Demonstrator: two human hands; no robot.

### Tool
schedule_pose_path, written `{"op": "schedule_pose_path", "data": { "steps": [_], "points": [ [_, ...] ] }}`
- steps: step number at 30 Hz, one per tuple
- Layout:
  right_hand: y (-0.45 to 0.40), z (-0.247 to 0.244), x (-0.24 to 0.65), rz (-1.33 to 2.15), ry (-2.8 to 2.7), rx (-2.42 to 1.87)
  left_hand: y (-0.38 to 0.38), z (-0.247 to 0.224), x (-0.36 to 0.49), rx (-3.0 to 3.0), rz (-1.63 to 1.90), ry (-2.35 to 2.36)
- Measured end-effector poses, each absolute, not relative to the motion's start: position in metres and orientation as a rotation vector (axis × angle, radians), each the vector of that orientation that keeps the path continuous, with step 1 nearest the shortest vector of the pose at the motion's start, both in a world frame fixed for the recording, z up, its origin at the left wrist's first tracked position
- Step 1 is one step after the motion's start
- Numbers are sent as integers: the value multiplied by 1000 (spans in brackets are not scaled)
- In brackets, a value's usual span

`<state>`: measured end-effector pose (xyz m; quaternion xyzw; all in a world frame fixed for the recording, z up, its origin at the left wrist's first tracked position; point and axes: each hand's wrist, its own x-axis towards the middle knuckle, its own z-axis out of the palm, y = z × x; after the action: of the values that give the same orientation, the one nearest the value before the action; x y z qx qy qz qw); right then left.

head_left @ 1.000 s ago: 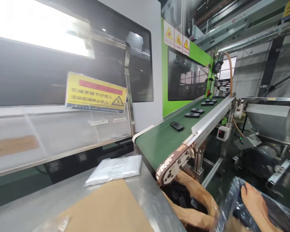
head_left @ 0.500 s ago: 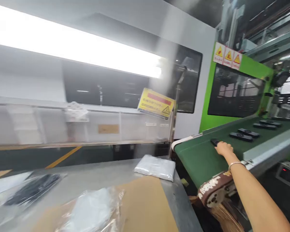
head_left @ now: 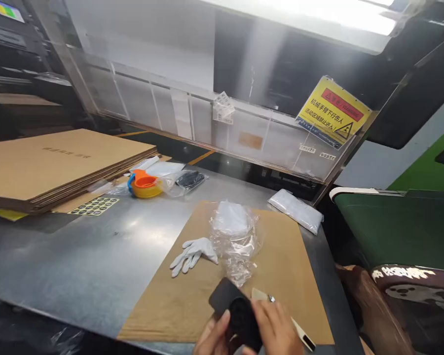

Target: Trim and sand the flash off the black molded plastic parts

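A flat black plastic part [head_left: 225, 295] with a round raised ring is held over the near edge of the cardboard sheet [head_left: 163, 305]. My left hand [head_left: 212, 337] grips its near left side, thumb on top. On the other side, the fingers of my right hand [head_left: 276, 328] are closed on its right edge. Under and beside my right hand lies a slim pale-handled tool [head_left: 302, 334], partly hidden, its kind unclear. Farther up the cardboard are a white glove [head_left: 194, 254] and a clear plastic bag [head_left: 235, 231] with white contents.
Stacked cardboard [head_left: 70, 158], a sticker sheet [head_left: 94, 205], and orange and yellow tape rolls [head_left: 146, 185] sit at the left of the metal table [head_left: 85, 261]. A white packet [head_left: 296, 211] lies by the right edge. Beyond is a green conveyor belt [head_left: 392, 227]; a warning sign [head_left: 333, 112] hangs behind.
My right hand has come from the conveyor belt to the table with a black part. My left hand has entered view and grips it too. The view has turned left and down.
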<state>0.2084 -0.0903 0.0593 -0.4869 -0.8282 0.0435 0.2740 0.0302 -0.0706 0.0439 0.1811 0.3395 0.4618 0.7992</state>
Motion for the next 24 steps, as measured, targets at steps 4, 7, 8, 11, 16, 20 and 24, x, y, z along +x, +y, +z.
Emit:
{"op": "schedule_pose_path", "data": {
  "steps": [4,7,8,11,16,20,24],
  "points": [
    [-81,22,184,168,-2199,-1436,-77,43,9,239,1143,895],
    [-64,1,188,-29,-2101,-1805,-88,35,-13,542,1201,958],
    [-62,-7,189,-37,-2101,-1846,-91,33,-20,671,1211,959],
    [-65,-21,188,42,-2140,-1821,-97,31,-35,1036,1196,981],
    [-90,27,172,264,-2149,-1648,-97,48,-47,1555,1100,1018],
    [-106,94,133,463,-2148,-1055,-95,53,-44,1772,1091,992],
    [-107,116,111,332,-2294,-842,-98,48,-42,1847,1141,1004]
  ]
}}
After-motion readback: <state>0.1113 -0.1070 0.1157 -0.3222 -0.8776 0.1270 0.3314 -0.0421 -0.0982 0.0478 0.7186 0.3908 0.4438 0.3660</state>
